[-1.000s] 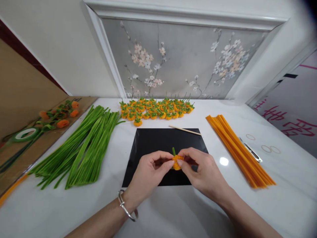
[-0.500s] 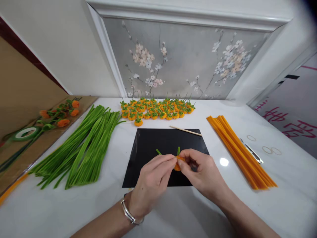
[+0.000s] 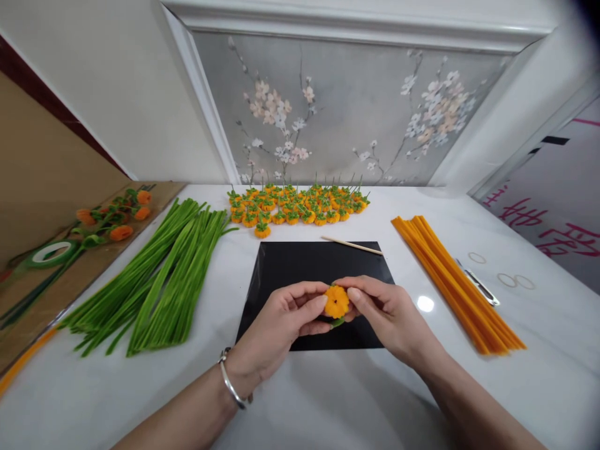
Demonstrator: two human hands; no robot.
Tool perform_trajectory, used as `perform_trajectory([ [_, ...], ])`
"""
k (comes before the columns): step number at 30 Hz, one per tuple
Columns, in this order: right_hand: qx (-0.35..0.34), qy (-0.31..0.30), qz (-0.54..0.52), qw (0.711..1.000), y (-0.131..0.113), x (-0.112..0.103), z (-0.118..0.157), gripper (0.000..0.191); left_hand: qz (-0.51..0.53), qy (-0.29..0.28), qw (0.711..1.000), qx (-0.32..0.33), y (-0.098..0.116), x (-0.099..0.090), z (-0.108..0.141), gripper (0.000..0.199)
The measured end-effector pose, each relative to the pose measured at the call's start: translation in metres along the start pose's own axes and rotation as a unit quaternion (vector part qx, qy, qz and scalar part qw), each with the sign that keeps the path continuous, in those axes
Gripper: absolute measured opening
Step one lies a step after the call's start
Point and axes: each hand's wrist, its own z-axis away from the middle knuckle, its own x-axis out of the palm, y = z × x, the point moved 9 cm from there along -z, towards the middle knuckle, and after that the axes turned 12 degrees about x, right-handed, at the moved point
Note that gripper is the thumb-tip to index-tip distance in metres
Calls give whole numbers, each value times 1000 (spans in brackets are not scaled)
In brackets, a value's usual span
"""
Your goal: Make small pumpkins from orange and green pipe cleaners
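Observation:
Between my two hands is a small orange pipe-cleaner flower [image 3: 336, 302], its round petalled face turned toward me with a dark dot at the centre. A bit of green shows below and behind it. My left hand [image 3: 287, 319] pinches the flower's left side with thumb and fingers. On the other side, my right hand [image 3: 388, 315] grips the right edge between thumb and forefinger. Both hands are over a black mat [image 3: 285, 262]. A thin wooden stick [image 3: 351, 245] lies across the mat's far edge.
Many similar orange flowers [image 3: 295, 206] stand at the back. Green pipe cleaners [image 3: 159, 281] lie left, orange ones [image 3: 454, 281] right, beside a small metal tool [image 3: 479, 284] and rubber bands [image 3: 506, 280]. Far left, cardboard [image 3: 70, 275] carries green tape [image 3: 51, 253] and finished flowers [image 3: 120, 232].
The flower has been turned so its orange face points toward me; before, green ends stuck up from it. My left hand has rolled, bringing its thumb into view.

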Motion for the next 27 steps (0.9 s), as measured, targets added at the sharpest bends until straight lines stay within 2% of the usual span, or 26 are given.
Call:
perform_trajectory([
  [4, -17, -10, -20, 1000, -5, -2, 0, 26, 59, 12, 998, 1, 3, 0, 0, 23],
  [7, -44, -15, -43, 998, -10, -2, 1, 27, 60, 27, 998, 18, 6, -1, 0, 22],
  [11, -51, -23, -49, 997, -11, 0, 2, 19, -26, -6, 996, 80, 16, 4, 0, 29],
  [14, -30, -26, -74, 996, -7, 0, 1, 19, -119, -17, 983, 137, 23, 6, 1, 36],
  [18, 21, -39, -124, 991, 1, 4, -1, 25, -218, -9, 958, 185, 28, 4, 3, 26],
  [22, 52, -70, -166, 982, 6, 10, 0, 23, -247, -8, 944, 219, 33, 6, 6, 21],
  [27, 37, -89, -168, 981, 3, 8, 1, 28, -259, -12, 939, 227, 35, 9, 7, 24],
])
